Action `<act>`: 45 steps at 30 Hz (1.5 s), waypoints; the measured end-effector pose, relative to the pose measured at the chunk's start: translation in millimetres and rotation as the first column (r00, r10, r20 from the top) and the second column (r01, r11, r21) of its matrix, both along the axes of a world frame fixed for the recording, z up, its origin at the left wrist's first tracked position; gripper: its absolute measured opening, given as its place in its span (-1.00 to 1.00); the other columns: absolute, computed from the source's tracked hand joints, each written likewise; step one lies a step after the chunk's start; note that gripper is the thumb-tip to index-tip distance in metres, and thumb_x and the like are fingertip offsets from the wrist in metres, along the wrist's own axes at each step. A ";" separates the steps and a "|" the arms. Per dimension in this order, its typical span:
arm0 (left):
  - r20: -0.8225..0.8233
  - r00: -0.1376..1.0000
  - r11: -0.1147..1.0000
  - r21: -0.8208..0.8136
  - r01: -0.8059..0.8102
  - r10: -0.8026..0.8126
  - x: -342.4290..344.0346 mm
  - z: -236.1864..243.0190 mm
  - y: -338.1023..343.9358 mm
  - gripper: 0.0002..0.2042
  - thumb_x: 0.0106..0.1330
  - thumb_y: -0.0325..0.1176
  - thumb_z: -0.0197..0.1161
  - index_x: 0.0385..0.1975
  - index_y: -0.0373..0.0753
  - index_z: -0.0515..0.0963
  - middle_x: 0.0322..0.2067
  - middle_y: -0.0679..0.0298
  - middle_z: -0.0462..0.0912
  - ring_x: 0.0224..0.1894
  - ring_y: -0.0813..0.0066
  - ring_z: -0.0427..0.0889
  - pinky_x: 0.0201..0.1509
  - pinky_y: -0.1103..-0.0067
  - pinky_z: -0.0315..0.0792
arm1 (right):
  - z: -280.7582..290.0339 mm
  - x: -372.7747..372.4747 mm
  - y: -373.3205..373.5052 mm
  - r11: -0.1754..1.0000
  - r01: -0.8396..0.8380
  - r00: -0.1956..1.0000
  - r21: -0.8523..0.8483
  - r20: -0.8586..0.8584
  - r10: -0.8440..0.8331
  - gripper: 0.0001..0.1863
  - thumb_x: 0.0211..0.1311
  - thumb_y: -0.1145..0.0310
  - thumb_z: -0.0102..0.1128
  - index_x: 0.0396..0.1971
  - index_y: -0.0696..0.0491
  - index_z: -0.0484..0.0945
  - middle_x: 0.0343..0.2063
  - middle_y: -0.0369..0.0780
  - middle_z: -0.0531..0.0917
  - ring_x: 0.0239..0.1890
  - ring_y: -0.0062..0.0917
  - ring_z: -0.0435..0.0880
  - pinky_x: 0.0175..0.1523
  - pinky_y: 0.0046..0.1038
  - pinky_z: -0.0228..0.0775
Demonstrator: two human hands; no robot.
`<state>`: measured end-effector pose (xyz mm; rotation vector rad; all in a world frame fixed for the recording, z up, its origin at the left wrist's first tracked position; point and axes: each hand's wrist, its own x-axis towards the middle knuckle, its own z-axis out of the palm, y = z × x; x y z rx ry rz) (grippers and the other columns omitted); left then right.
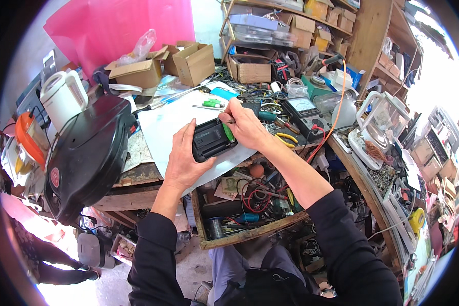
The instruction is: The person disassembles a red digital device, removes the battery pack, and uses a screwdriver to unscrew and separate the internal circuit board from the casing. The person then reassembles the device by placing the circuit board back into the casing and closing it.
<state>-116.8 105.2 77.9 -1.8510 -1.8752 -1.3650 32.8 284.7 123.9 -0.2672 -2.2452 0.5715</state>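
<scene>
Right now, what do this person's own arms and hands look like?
The left sleeve and right sleeve are plain and near-black, stopping partway along the forearms. The left hand and right hand are ungloved.

The case (208, 138) is black and the sheet (160, 121) is white

Electrical repair workshop, indicated by an analogue multimeter (305, 111), yellow-handled pliers (290, 137), a wire-filled drawer (255, 238) and shelved cardboard boxes (302, 31).

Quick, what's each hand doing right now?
Left hand: holding the black plastic case.
Right hand: fingers closed, apparently on the green handle; its grip is partly hidden.
</scene>
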 end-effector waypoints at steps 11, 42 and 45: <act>0.024 1.000 1.000 -0.006 0.019 -0.019 1.5 0.7 3.6 0.08 -0.07 -0.31 0.61 0.54 -0.30 0.16 0.32 -0.08 0.37 0.37 -0.05 0.38 0.50 0.28 0.32 | 20.5 -24.7 60.7 0.973 0.230 0.958 0.009 -0.178 -0.225 -0.77 0.47 0.40 0.17 -0.01 0.16 0.42 -0.28 0.17 0.69 -0.10 0.16 0.68 0.00 0.01 0.48; -0.114 0.994 0.997 0.073 0.015 -0.006 13.9 2.7 -6.8 0.14 -0.01 -0.42 0.62 0.58 -0.30 -0.04 0.41 -0.12 0.21 0.44 -0.15 0.30 0.49 0.24 0.36 | -10.1 86.9 28.8 0.954 0.216 0.966 -0.208 0.188 -0.177 -0.58 0.46 0.12 0.01 -0.20 0.19 0.68 -0.28 0.03 0.74 -0.14 -0.07 0.73 -0.01 -0.19 0.51; -0.252 0.967 0.982 0.187 0.018 0.031 8.3 -8.4 -5.0 0.11 0.00 -0.43 0.63 0.56 -0.32 0.01 0.44 -0.14 0.18 0.50 -0.19 0.23 0.53 0.21 0.32 | -23.7 101.8 9.0 0.918 0.369 0.929 -0.145 0.079 -0.361 -0.71 0.40 0.26 0.12 -0.19 0.18 0.68 -0.26 -0.01 0.74 -0.14 -0.08 0.72 -0.02 -0.18 0.51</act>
